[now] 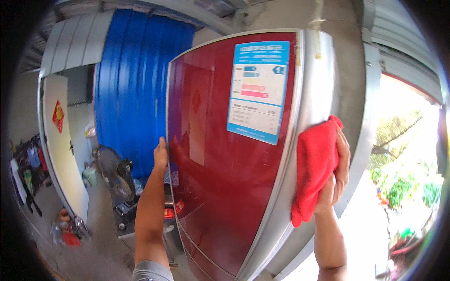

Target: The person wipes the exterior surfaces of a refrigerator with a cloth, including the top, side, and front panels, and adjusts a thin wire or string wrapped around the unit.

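A tall refrigerator with a glossy dark-red door [225, 168] stands before me, its silver side [316, 80] turned to the right. My right hand [339, 175] holds a folded red cloth [314, 165] flat against that silver side. On the opposite side, my left hand [161, 154] is at the door's left edge, thumb pointing up. Its other fingers are mostly hidden, so its grip cannot be made out. A blue-and-white energy label [258, 91] with coloured bars is stuck on the upper door. The door reflects my left arm and a doorway.
Left of the refrigerator are a black electric fan [114, 172], a low table [124, 230] with small items, and a blue corrugated metal wall [140, 95]. A cream door [65, 140] stands farther left, with clutter on the floor. On the right, a bright opening shows green plants [397, 189].
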`<state>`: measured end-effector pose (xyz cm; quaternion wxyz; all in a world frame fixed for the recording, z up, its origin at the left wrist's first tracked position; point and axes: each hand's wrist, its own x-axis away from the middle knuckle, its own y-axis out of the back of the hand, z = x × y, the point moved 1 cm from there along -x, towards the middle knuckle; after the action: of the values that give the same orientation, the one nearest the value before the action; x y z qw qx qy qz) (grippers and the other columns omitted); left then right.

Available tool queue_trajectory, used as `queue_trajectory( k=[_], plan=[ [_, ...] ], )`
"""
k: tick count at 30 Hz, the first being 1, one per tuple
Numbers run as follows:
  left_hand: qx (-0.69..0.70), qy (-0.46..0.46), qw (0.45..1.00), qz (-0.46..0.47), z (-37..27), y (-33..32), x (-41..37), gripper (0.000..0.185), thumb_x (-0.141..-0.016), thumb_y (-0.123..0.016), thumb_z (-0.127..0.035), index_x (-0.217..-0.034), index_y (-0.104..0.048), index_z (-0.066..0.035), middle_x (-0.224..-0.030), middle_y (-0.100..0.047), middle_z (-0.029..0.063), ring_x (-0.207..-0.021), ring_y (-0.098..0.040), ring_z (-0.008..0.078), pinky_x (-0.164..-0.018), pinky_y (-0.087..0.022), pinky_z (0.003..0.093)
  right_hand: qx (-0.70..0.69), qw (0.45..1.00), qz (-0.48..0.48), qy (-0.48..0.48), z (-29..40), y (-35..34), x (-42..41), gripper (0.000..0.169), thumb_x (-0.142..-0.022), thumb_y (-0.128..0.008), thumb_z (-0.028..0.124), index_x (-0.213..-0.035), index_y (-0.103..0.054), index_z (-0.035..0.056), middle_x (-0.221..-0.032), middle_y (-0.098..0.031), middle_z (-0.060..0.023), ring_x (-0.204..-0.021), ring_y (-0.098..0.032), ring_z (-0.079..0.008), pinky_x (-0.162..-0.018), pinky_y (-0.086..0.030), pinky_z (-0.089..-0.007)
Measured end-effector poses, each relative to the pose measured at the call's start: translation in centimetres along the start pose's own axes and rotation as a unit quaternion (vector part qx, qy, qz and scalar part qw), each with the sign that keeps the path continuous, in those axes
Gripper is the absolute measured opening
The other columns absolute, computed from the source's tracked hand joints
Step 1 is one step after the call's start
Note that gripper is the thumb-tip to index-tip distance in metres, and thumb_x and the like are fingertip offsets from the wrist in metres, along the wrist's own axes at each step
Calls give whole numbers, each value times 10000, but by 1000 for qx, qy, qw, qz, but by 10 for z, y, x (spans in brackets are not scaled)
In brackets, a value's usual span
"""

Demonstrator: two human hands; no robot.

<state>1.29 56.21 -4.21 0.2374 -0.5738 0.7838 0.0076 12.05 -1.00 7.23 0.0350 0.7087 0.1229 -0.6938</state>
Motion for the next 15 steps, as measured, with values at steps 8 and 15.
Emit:
queue_trajectory(
  k=[8,15],
  plan=[
    [97,68,989,85,26,6,-33,886,-1045,-384,-718,-1550,-470,5,-1552,-504,229,-1400,-506,379,-1182,-381,511,42,998,-6,44,5,-5,-1,638,-846,-435,94,-1457,-519,-71,-1487,-534,-259,-1424,-461,-384,-1210,-320,-479],
    [28,-39,998,-33,19,-7,-18,790,-1072,-453,-605,-1486,-538,63,-1484,-566,230,-1334,-556,336,-1127,-437,413,52,998,-2,-27,15,-3,-1,627,-837,-437,72,-1445,-533,-47,-1469,-549,-239,-1366,-500,-389,-1189,-343,-476]
  ],
)
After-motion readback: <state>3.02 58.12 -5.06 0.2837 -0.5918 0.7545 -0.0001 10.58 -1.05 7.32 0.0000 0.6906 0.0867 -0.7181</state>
